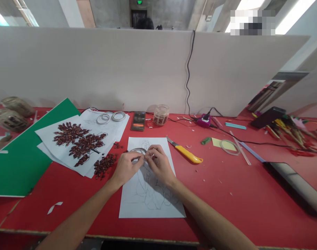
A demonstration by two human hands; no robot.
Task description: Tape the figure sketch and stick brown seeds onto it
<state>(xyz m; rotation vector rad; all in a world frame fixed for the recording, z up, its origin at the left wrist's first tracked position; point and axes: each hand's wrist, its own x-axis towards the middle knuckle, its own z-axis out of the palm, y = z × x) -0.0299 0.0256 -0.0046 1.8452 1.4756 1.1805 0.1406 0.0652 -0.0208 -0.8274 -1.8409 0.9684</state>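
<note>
My left hand (128, 167) is closed around a thin grey ring (139, 150) that looks like a narrow roll of tape. Beside it, my right hand (160, 165) pinches with thumb and finger at the ring's near edge; what lies in that pinch is too small to make out. Both hands are over a white sheet with a pencil drawing (148, 203), their fingertips nearly meeting. A pile of dark reddish-brown seeds (105, 166) lies left of the sheet. To its right rests a yellow utility knife (187, 152) with its blade out.
Papers bearing a seed picture (80, 142) overlap a green board (20, 166). Two tape-like rings (119, 116), a phone (138, 121) and a jar (161, 115) stand along the partition (96, 69). A cable runs to a purple power adapter (204, 120). A dark case (294, 184) lies right.
</note>
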